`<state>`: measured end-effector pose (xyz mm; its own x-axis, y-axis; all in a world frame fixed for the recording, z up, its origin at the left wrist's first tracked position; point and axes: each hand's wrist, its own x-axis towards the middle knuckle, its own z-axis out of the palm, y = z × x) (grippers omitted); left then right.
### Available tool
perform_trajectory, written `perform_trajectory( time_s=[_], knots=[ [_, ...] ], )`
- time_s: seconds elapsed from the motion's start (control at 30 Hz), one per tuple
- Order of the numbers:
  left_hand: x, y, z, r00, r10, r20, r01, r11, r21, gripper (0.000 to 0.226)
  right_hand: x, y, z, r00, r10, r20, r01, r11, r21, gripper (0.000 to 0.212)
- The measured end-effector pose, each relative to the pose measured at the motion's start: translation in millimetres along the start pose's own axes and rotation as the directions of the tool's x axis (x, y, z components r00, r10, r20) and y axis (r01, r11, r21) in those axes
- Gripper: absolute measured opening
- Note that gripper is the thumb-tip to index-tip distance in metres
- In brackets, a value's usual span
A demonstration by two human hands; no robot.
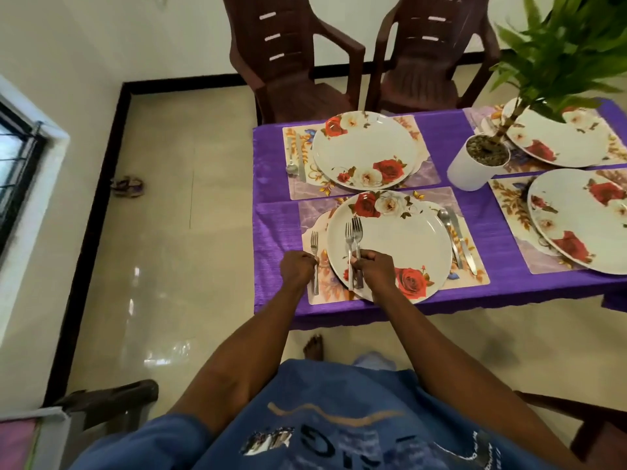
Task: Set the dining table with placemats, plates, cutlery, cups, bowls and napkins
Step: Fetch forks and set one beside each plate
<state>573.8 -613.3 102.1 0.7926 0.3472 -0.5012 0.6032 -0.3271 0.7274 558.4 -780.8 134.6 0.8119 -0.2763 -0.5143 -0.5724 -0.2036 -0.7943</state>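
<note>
Left hand (298, 268) pinches one steel fork (315, 262), lying on the floral placemat (314, 293) just left of the rose-patterned plate (407, 245). Right hand (373, 269), fingers curled, grips two forks (354, 252) over that plate, tines pointing away.

You had one fork (315, 257) lying left of the near rose plate (403, 239) on its placemat (475, 266), two forks (354, 245) above the plate, spoon (448, 228) and knife (463, 242) lying right.
</note>
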Motion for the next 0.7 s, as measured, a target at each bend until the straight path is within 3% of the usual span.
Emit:
perform_trajectory(
  time_s=[0.27,0.7],
  knots=[
    [-11.4,4.1,9.3,0.990,-0.045,-0.136,0.043,0.999,-0.021,0.012,9.9,-11.1,-12.5,0.996,-0.039,0.079,0.040,0.999,-0.012,0.023],
    [-21.6,7.6,18.0,0.971,-0.058,-0.233,0.057,0.998,-0.010,0.019,26.5,-7.4,-30.1,0.987,-0.038,0.154,0.043,0.998,-0.035,0.020]
  ],
)
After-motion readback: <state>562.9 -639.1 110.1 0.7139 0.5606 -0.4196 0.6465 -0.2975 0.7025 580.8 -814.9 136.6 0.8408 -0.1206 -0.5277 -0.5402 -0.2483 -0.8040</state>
